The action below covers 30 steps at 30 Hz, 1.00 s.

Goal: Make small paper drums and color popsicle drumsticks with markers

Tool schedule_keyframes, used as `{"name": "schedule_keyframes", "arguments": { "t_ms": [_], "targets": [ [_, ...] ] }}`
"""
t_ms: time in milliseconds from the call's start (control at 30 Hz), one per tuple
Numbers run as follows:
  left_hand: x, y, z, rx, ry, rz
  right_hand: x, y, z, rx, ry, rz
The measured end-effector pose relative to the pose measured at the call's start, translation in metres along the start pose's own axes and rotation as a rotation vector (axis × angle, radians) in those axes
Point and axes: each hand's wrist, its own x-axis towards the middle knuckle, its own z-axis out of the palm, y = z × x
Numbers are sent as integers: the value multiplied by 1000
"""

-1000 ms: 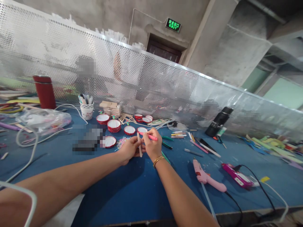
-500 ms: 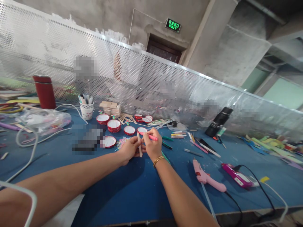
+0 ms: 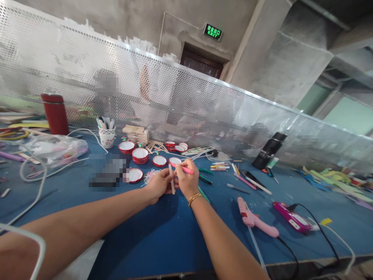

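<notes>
My left hand (image 3: 159, 184) is closed on a pale wooden craft stick (image 3: 173, 186), held upright above the table. My right hand (image 3: 188, 179) grips a pink marker (image 3: 186, 170), whose left end meets the upper part of the stick. Whether the tip touches the wood is too small to tell. Just beyond the hands stand red-rimmed round lids with white insides, among them one lid (image 3: 159, 160) and a stack (image 3: 140, 155). Thin pastel strips (image 3: 149, 176) lie beside my left hand, and green-handled pliers (image 3: 205, 178) lie right of my right hand.
On the right of the blue table (image 3: 151, 249) lie a pink glue gun (image 3: 253, 219) and a magenta power strip (image 3: 292, 216) with cords. A black bottle (image 3: 269, 151), a paper cup of markers (image 3: 107, 136) and a red flask (image 3: 54, 114) stand near the perforated metal screen (image 3: 186, 101).
The outer end of the pink marker has shifted very slightly left. Both hands keep their grip and the stick stays in place.
</notes>
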Motion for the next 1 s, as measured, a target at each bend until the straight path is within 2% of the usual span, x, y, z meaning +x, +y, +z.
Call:
{"name": "schedule_keyframes", "arguments": {
  "t_ms": [1000],
  "targets": [
    [1, -1, -1, 11, 7, 0, 0, 2, 2, 26, -8, -4]
  ]
}}
